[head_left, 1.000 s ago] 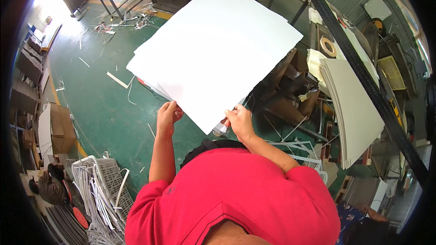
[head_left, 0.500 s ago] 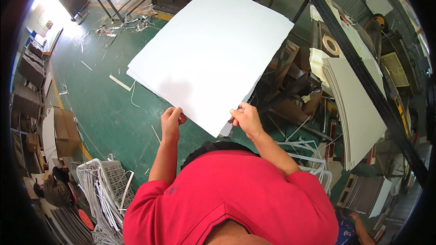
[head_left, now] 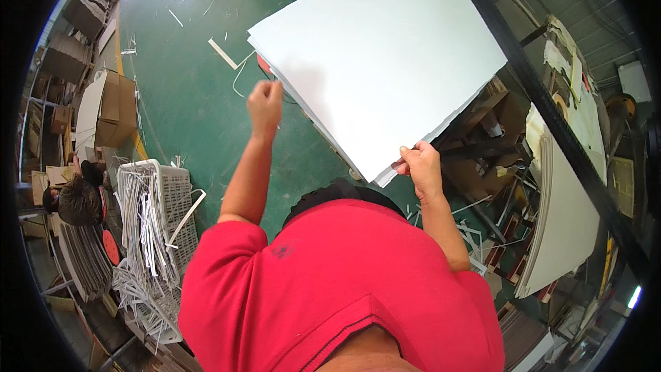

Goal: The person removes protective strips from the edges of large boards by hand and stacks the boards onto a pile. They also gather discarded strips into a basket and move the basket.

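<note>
A large white sheet lies on a stack of similar sheets in front of me, its uneven layered edges showing along the near left and right sides. At the near right corner, my right hand pinches the sheet's edge between thumb and fingers. My left hand is closed in a loose fist beside the stack's left edge, farther forward than the right. Whether anything is inside its fingers is hidden. A small red piece peeks out under the stack's left edge, just beyond this hand.
At lower left stands a white plastic crate heaped with paper strips. Beyond it are a cardboard box and another person. Large grey boards lean at the right. A dark bar crosses the view. Scraps litter the green floor.
My left hand has left the near left edge of the sheet and moved forward along it. My right hand still pinches near the corner. The whole view has shifted.
</note>
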### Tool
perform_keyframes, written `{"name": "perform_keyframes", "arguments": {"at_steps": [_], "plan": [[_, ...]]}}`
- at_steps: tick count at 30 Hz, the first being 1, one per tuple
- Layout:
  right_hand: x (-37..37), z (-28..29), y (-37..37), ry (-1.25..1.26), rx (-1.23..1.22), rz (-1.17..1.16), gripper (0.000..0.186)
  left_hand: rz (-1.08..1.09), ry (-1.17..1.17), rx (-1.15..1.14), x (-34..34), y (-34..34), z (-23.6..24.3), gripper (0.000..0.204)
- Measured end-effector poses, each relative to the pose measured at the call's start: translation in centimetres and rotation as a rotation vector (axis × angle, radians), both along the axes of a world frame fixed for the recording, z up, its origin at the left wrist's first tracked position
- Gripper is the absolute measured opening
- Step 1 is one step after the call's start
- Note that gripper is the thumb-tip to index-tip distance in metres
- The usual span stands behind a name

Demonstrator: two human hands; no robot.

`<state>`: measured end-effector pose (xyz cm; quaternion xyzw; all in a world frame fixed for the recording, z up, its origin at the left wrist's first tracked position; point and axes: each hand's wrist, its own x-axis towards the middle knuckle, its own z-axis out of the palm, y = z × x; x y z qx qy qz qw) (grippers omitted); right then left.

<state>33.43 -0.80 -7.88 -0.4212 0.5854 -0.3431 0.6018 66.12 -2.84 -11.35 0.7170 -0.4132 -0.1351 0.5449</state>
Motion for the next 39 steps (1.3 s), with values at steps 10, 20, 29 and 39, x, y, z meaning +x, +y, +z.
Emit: {"name": "perform_keyframes", "arguments": {"at_steps": [10,20,29,39], "plan": [[0.2,-0.3,0.0,0.074,-0.077,-0.039,0.017,0.104,-0.749,0.090,11.2,-13.3,-0.1,0.046],[-0.3,-0.8,0.8,-0.038,-0.012,-0.175,0.033,-0.102,-0.703,0.586,12.7,-15.9,0.0,0.067],[-1.4,-0.5,0.2,0.300,-0.042,-0.022,0.025,-0.079,-0.716,0.619,13.5,-15.5,-1.1,0.071],[-1.9,-0.8,-0.4,0.806,-0.060,0.082,0.034,-0.031,-0.738,0.676,10.6,-13.5,0.2,0.066]]}}
